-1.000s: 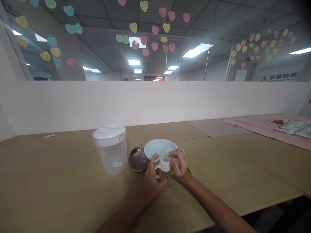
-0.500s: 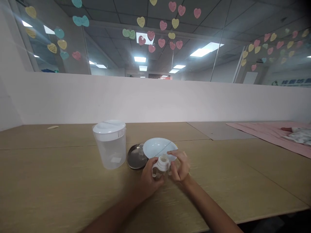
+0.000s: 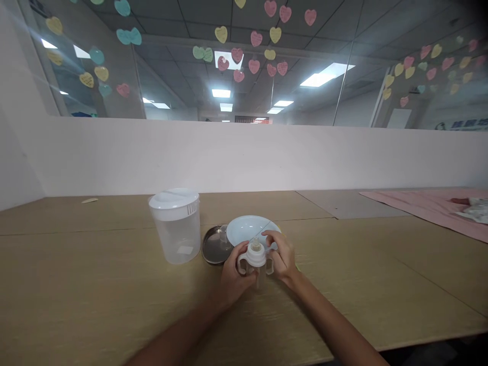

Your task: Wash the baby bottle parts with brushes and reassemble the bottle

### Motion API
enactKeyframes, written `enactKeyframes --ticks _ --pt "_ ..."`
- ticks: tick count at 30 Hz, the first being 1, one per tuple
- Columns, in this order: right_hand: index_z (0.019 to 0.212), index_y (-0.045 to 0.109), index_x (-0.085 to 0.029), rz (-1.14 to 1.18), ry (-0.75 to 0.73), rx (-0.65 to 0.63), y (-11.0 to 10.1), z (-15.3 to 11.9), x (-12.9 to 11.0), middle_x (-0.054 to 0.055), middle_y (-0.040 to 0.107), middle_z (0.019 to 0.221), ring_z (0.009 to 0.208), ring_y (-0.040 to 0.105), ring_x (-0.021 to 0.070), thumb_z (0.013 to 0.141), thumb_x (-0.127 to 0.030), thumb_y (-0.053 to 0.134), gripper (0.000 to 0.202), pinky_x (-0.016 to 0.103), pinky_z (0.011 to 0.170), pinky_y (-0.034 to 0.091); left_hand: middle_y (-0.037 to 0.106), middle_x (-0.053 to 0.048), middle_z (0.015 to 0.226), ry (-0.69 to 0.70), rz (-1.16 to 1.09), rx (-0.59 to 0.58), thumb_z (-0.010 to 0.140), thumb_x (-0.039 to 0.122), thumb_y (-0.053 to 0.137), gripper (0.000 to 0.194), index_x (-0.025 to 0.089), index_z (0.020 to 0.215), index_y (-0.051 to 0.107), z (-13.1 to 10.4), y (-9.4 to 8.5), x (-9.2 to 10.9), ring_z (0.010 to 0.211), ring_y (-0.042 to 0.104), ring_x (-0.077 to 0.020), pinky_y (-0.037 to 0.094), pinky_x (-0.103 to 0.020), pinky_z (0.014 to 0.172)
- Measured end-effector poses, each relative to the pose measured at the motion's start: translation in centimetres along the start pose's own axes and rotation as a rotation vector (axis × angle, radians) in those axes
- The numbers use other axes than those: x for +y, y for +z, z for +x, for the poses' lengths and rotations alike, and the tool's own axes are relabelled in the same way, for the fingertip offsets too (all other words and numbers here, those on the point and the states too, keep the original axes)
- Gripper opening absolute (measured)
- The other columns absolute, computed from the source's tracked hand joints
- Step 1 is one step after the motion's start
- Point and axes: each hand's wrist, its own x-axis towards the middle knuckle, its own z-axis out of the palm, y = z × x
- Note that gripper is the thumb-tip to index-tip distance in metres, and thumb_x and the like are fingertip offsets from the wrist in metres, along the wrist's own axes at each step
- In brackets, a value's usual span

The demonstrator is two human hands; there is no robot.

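Observation:
A clear baby bottle (image 3: 256, 256) with a white collar, a pale nipple and two side handles stands upright near the middle of the view. My left hand (image 3: 235, 274) is wrapped round its left side and handle. My right hand (image 3: 281, 256) is at the bottle's right side, thumb near the right handle, fingers curled with the index finger raised beside the nipple; whether it grips anything is unclear. Just behind the bottle lies a white bowl (image 3: 244, 227). To the bowl's left is a round metal tray (image 3: 213, 249) with a small clear cover (image 3: 224, 235) on it.
A translucent bucket (image 3: 177, 234) with a white lid stands left of the metal tray on the wooden table (image 3: 95, 284). A pink cloth (image 3: 423, 203) lies at the far right with a whitish item (image 3: 476, 209) on it. A white wall with windows rises behind.
My right hand's fingers have drawn slightly back from the nipple, and more of the right handle shows. My left hand keeps its hold. The view has shifted slightly.

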Motion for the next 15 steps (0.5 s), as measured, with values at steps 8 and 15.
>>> enactKeyframes --ticks 8,15 --pt "0.099 0.058 -0.019 0.259 0.140 -0.364 0.0 1.1 -1.7 0.006 0.057 0.095 0.095 0.050 0.0230 0.064 -0.019 0.038 0.039 0.036 0.085 0.039 0.055 -0.009 0.119 0.016 -0.072 -0.038 0.063 0.007 0.061 0.060 0.017 0.119 0.045 -0.1 0.0 0.4 0.110 0.051 -0.0228 0.040 -0.037 0.095" --pt "0.108 0.056 -0.023 0.429 0.285 -0.531 -0.8 1.9 -2.1 0.004 0.049 0.098 0.101 0.046 0.0231 0.059 -0.018 0.043 0.051 0.037 0.088 0.037 0.057 -0.008 0.115 -0.039 -0.105 -0.024 0.059 0.007 0.064 0.065 0.019 0.120 0.043 -0.1 0.2 0.6 0.105 0.054 -0.0232 0.043 -0.036 0.090"
